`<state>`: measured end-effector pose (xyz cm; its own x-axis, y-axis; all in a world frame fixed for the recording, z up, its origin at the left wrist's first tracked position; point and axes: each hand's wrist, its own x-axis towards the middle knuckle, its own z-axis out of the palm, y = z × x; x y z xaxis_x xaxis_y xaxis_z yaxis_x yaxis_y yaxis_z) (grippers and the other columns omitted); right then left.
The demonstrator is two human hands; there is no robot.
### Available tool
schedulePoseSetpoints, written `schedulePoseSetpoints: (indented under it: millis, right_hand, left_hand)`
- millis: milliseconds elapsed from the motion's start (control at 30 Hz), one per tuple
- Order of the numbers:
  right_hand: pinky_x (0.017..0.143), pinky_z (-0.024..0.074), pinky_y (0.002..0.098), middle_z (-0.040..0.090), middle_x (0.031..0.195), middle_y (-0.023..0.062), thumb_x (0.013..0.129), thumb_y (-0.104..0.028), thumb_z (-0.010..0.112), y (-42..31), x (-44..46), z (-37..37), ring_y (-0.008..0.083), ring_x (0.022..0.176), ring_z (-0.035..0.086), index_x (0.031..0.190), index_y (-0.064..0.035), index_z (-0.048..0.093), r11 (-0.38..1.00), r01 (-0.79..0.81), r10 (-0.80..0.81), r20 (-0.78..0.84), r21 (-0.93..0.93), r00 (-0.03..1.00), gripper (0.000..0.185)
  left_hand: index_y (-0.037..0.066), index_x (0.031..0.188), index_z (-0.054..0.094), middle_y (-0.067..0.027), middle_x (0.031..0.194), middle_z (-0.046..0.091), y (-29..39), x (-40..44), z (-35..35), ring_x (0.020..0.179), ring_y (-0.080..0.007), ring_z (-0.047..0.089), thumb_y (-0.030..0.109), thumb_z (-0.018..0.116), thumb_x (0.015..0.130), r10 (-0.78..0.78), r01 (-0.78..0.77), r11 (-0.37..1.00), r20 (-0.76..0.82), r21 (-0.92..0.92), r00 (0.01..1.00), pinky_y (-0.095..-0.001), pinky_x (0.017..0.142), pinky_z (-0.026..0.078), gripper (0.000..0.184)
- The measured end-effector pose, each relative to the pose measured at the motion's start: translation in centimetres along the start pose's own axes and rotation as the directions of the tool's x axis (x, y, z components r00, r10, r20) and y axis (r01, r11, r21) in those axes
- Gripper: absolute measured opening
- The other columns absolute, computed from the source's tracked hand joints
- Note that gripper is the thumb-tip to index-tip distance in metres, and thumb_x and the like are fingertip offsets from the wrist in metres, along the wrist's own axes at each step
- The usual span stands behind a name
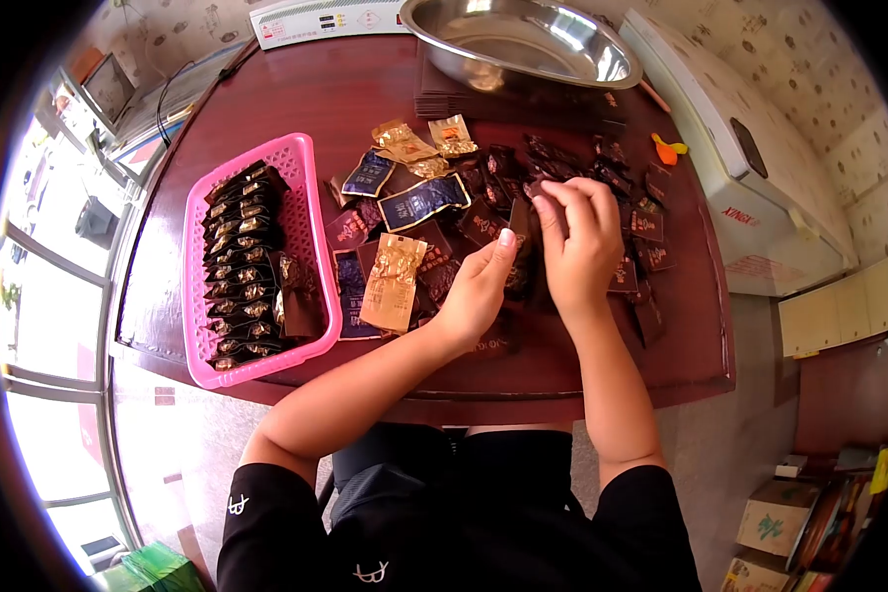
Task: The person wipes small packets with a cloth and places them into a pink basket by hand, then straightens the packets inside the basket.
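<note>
My left hand is closed on a dark brown sachet held upright, its thumb pressed along the near side. Just to the right, my right hand pinches the tip of a small dark sachet between thumb and fingers; most of it is hidden. Around both hands lies a loose heap of dark brown sachets. Left of my left hand are a gold sachet and a navy blue sachet with a gold edge.
A pink basket at the left holds dark sachets standing in rows. At the back, a steel basin rests on a dark stack. A white appliance stands at the right. A small orange and yellow item lies near the table's right edge.
</note>
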<state>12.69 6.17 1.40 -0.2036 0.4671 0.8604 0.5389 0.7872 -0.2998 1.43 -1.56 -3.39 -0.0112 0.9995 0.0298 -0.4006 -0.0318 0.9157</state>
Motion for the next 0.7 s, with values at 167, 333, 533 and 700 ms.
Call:
schedulePoseSetpoints:
  millis: [167,333,533,700]
  right_hand:
    - [0.076,0.0512,0.0355,0.064,0.094,0.0084,0.086,-0.014,0.072,1.8,1.0,-1.4,0.0276,0.085,0.063,0.096,-0.0039,0.068,0.99,-0.135,0.139,-0.09,0.049,0.986,0.015]
    - [0.072,0.0499,0.0373,0.062,0.092,0.0064,0.072,-0.008,0.08,-2.1,0.6,-1.4,0.0266,0.082,0.059,0.095,-0.0059,0.068,0.936,0.195,-0.23,0.089,0.293,0.969,0.026]
    - [0.073,0.0497,0.0362,0.062,0.095,0.0045,0.067,-0.005,0.08,-2.1,0.3,-0.4,0.0249,0.086,0.058,0.095,-0.0077,0.071,0.942,0.188,-0.251,0.213,0.278,0.944,0.029]
    - [0.071,0.0499,0.0357,0.062,0.094,0.0056,0.069,-0.005,0.08,-1.8,0.4,-1.0,0.0253,0.084,0.059,0.095,-0.0067,0.071,0.946,0.19,-0.231,0.135,0.261,0.964,0.028]
  left_hand:
    - [0.003,0.133,0.05,-0.0107,0.123,0.063,3.6,-0.2,1.0,0.104,-0.0162,0.063,0.044,0.024,0.107,0.039,-0.045,0.935,-0.024,-0.351,0.999,-0.0342,0.09,0.052,0.055]
    - [0.003,0.135,0.048,-0.0128,0.13,0.058,2.9,0.7,-0.3,0.119,-0.0238,0.055,0.044,0.023,0.107,0.044,-0.094,0.832,-0.105,-0.547,0.994,-0.036,0.103,0.045,0.056]
    - [0.0,0.138,0.045,-0.0138,0.132,0.056,3.6,0.4,-0.5,0.123,-0.0244,0.053,0.043,0.024,0.107,0.066,-0.066,0.808,-0.021,-0.585,0.998,-0.0375,0.107,0.041,0.056]
    - [0.003,0.135,0.048,-0.01,0.126,0.059,3.8,0.8,-0.4,0.116,-0.0208,0.057,0.044,0.024,0.107,0.131,-0.165,0.804,-0.101,-0.572,0.986,-0.0371,0.102,0.044,0.055]
